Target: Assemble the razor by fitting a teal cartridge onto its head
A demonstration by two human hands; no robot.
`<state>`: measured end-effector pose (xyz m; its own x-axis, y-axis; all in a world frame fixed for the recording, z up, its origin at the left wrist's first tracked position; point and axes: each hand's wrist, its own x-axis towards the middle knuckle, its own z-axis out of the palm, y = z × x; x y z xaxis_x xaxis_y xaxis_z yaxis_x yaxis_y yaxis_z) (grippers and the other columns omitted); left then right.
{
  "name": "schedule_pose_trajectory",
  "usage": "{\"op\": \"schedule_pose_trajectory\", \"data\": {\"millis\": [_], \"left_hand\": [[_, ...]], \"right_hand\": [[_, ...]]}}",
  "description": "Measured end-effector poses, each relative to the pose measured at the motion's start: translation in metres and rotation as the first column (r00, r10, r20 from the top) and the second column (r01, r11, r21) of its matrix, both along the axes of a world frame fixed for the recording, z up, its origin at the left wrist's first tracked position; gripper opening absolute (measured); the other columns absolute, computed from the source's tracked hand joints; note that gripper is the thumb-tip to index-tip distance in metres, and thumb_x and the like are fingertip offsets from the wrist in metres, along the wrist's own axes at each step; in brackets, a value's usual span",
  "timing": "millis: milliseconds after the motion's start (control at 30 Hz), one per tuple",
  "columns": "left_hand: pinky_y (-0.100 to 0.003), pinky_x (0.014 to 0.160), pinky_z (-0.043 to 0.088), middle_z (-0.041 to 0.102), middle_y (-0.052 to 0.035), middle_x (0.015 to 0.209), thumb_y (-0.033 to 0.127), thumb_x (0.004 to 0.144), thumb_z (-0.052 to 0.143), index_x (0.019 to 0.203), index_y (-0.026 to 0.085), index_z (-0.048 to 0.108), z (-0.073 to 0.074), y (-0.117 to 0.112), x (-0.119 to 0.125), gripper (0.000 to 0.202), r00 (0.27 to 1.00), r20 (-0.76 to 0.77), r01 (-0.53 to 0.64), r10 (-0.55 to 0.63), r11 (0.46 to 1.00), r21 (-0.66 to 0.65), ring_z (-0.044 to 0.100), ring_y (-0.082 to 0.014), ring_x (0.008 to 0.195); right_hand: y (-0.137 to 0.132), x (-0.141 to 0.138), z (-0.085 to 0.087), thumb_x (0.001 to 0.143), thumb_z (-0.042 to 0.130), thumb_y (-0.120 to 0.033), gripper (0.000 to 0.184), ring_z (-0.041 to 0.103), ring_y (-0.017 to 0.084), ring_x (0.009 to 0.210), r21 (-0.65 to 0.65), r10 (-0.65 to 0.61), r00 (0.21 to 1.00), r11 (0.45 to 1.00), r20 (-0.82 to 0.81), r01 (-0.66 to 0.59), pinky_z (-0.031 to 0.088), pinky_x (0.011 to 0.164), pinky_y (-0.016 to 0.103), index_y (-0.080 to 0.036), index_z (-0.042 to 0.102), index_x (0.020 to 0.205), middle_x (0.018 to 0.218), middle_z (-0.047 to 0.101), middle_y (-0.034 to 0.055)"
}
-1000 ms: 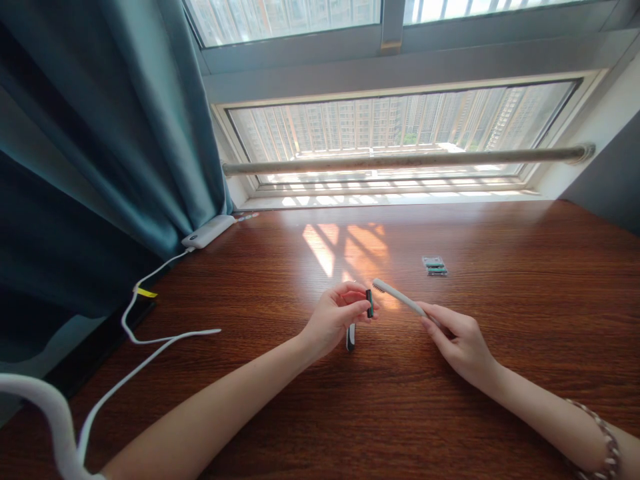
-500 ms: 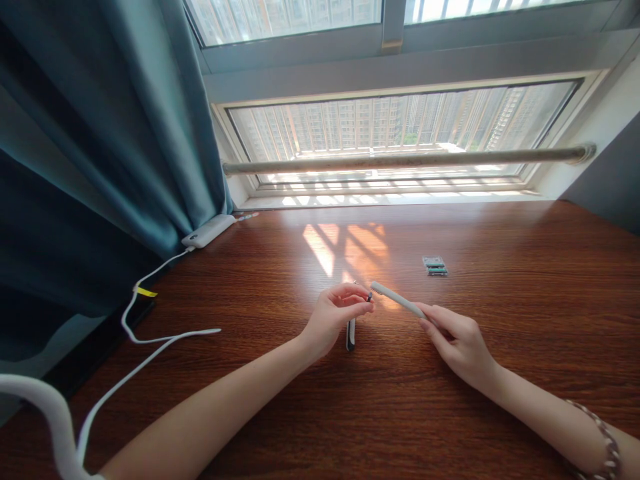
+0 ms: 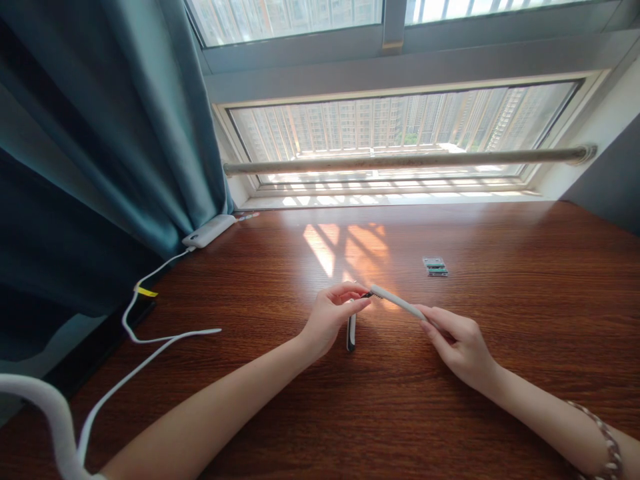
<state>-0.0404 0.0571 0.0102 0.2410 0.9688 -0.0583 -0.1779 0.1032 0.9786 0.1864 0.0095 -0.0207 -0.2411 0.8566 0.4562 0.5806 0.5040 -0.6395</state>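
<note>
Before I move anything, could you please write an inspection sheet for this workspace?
Surface: brown wooden table, sunlit in patches.
Things in use: pale brush; dark piece beside its tip, contact unclear; handle partly behind the left hand, held or lying unclear.
Clutter: clear case with green strips, white box.
Hands: left hand pinches the dark piece; right hand grips the brush.
Cables: white cable, yellow tag, looping at left.
Surroundings: blue curtain, window, horizontal rail.

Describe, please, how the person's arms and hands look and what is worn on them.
The left hand and right hand are ungloved; no sleeves show. A braided-looking bracelet, brown and pale, circles the right forearm. The left forearm shows nothing worn.
</note>
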Motion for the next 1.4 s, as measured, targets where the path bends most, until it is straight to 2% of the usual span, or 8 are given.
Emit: {"op": "schedule_pose_trajectory", "data": {"millis": [300, 500, 633, 767, 933, 1067, 1200, 1400], "left_hand": [[-0.025, 0.077, 0.042, 0.068, -0.0033, 0.077, 0.018, 0.063, 0.069, 0.073, 0.016, 0.069, 0.0031, -0.0004, 0.0010, 0.011, 0.996, 0.057, -0.066, 0.062, 0.996, 0.059, 0.058, -0.0145, 0.079], [-0.025, 0.080, 0.041, 0.068, -0.0015, 0.079, 0.012, 0.060, 0.070, 0.086, 0.018, 0.065, 0.0020, 0.0031, 0.0021, 0.027, 0.969, 0.241, -0.046, 0.061, 0.997, -0.067, 0.060, -0.0114, 0.077], [-0.023, 0.078, 0.042, 0.067, -0.0021, 0.079, 0.012, 0.059, 0.071, 0.081, 0.016, 0.064, 0.0038, 0.0027, 0.0026, 0.024, 0.951, 0.302, -0.019, 0.059, 0.991, -0.136, 0.060, -0.0113, 0.078], [-0.027, 0.075, 0.045, 0.066, -0.0023, 0.081, 0.015, 0.061, 0.070, 0.081, 0.016, 0.064, 0.0058, 0.0009, 0.0022, 0.021, 0.944, 0.329, 0.053, 0.008, 0.983, -0.175, 0.061, -0.0136, 0.075], [-0.024, 0.067, 0.044, 0.064, -0.0046, 0.080, 0.018, 0.067, 0.068, 0.097, 0.016, 0.062, 0.0054, -0.0001, 0.0011, 0.030, 0.936, 0.338, 0.181, -0.101, 0.960, -0.214, 0.061, -0.0136, 0.073], [-0.021, 0.068, 0.044, 0.062, -0.0054, 0.081, 0.018, 0.071, 0.064, 0.106, 0.015, 0.059, 0.0042, 0.0002, 0.0005, 0.035, 0.902, 0.396, 0.274, -0.170, 0.936, -0.221, 0.058, -0.0111, 0.075], [-0.020, 0.068, 0.043, 0.061, -0.0049, 0.079, 0.019, 0.072, 0.064, 0.106, 0.016, 0.059, 0.0034, 0.0012, 0.0003, 0.035, 0.884, 0.425, 0.320, -0.193, 0.913, -0.252, 0.057, -0.0088, 0.071], [-0.019, 0.064, 0.044, 0.060, -0.0055, 0.081, 0.018, 0.072, 0.063, 0.098, 0.014, 0.063, 0.0007, 0.0034, -0.0013, 0.027, 0.868, 0.447, 0.357, -0.216, 0.898, -0.258, 0.056, -0.0084, 0.069]], "right_hand": [[0.0003, -0.0015, 0.0017, 0.082, 0.048, -0.016, 0.027, 0.058, 0.013, 0.078, 0.005, 0.013, 1.000, 1.000, -0.007, -0.013, 0.045, 0.068, 0.021, -0.021, 0.055, 0.107, 0.093, 0.063, 0.0026], [0.0005, -0.0025, 0.0028, 0.083, 0.046, -0.018, 0.027, 0.058, 0.013, 0.072, -0.014, 0.033, 0.999, 0.999, 0.008, -0.033, 0.045, 0.064, 0.023, -0.020, 0.055, 0.108, 0.088, 0.063, 0.0036], [0.0001, -0.0016, 0.0022, 0.083, 0.046, -0.021, 0.027, 0.059, 0.015, 0.070, -0.013, 0.026, 0.999, 1.000, 0.042, -0.026, 0.046, 0.064, 0.024, -0.019, 0.056, 0.107, 0.086, 0.063, 0.0055], [-0.0006, -0.0002, 0.0012, 0.083, 0.045, -0.021, 0.030, 0.059, 0.015, 0.070, 0.008, 0.021, 0.999, 1.000, 0.035, -0.021, 0.047, 0.062, 0.024, -0.019, 0.055, 0.111, 0.088, 0.063, 0.0059], [-0.0007, 0.0004, 0.0031, 0.084, 0.044, -0.021, 0.032, 0.058, 0.017, 0.080, 0.020, -0.024, 1.000, 1.000, -0.012, 0.024, 0.046, 0.066, 0.025, -0.019, 0.053, 0.114, 0.092, 0.062, 0.0068], [-0.0001, 0.0001, 0.0049, 0.084, 0.044, -0.023, 0.030, 0.056, 0.014, 0.066, 0.006, -0.009, 1.000, 1.000, -0.008, 0.009, 0.044, 0.059, 0.024, -0.019, 0.055, 0.111, 0.079, 0.060, 0.0045], [-0.0012, -0.0004, 0.0069, 0.083, 0.045, -0.021, 0.031, 0.046, 0.010, 0.049, 0.020, 0.054, 0.998, 0.998, 0.041, -0.055, 0.036, 0.048, 0.022, -0.018, 0.055, 0.112, 0.065, 0.053, 0.0008], [-0.0022, 0.0000, 0.0077, 0.083, 0.045, -0.020, 0.031, 0.042, 0.009, 0.047, 0.050, 0.081, 0.995, 0.995, 0.059, -0.084, 0.033, 0.046, 0.022, -0.019, 0.055, 0.113, 0.059, 0.047, -0.0013]]}}
